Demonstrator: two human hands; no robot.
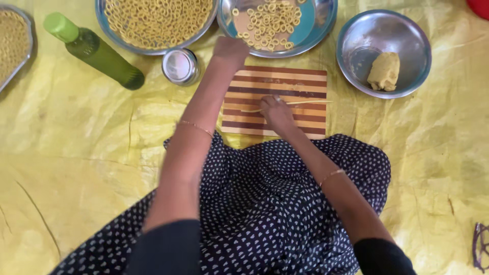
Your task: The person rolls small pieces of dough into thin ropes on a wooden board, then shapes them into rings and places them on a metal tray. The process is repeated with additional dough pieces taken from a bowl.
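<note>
Your right hand (276,113) lies palm down on the board (300,81), fingers pressed together over the left end of a thin dough rope (305,103). The rope runs left to right across the middle of the board, its long axis in line with the stripes, and its free end points right, away from that hand. So the rope lies under and to the right of your right hand, which is the nearer hand by far.

Your left hand (230,50) reaches farther out, past the far left corner of the board, to the near rim of the plate (323,20). It looks loosely closed, but you cannot tell from here whether it pinches anything.

The board is flat wood in dark and pale stripes. The plate is shiny steel and holds small pale dough rings (267,23) in a loose scatter. Left of it a wider steel tray (155,23) is heaped with many more rings. Right of the board a round steel bowl (356,40) holds a lump of soft yellowish dough (384,71).

Left of your left forearm stands a small steel cup (179,65), and beyond it a green bottle (97,51) lies tilted. Everything rests on a crinkled yellow sheet (76,142), and your lap in dotted dark cloth sits nearest.
</note>
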